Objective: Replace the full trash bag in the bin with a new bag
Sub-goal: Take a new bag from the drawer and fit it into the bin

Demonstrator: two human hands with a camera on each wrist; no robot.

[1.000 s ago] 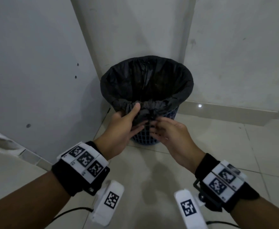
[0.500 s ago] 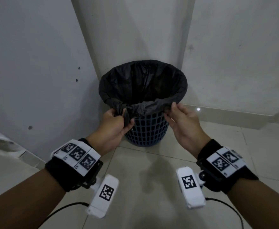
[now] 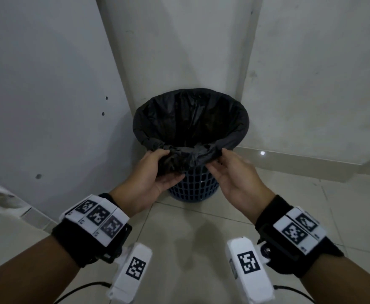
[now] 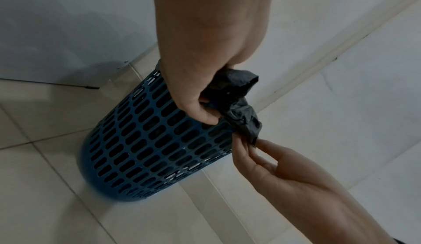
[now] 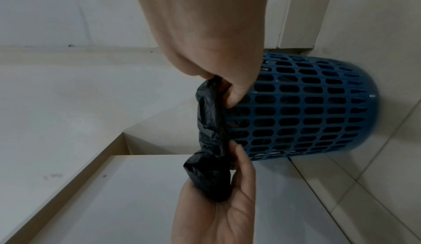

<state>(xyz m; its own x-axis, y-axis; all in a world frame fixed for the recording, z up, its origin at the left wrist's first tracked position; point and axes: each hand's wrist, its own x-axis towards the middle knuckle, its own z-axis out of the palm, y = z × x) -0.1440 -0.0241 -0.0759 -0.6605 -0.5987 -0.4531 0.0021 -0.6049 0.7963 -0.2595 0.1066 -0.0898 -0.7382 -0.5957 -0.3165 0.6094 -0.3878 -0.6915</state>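
Pale grey plastered walls point(image 3: 48, 84) meeting in a corner beyond the grip, with a squared column point(image 3: 179, 51) projecting between them and a few small dark pits dotting the wall to the left of the grip. Glossy beige floor tiles point(image 3: 186, 233) below the grip, crossed by thin grout lines and edged by a low tiled skirting point(image 3: 311, 161) to the right, where a small bright light reflection point(image 3: 262, 152) glints. Dim, even, bluish lighting throughout.
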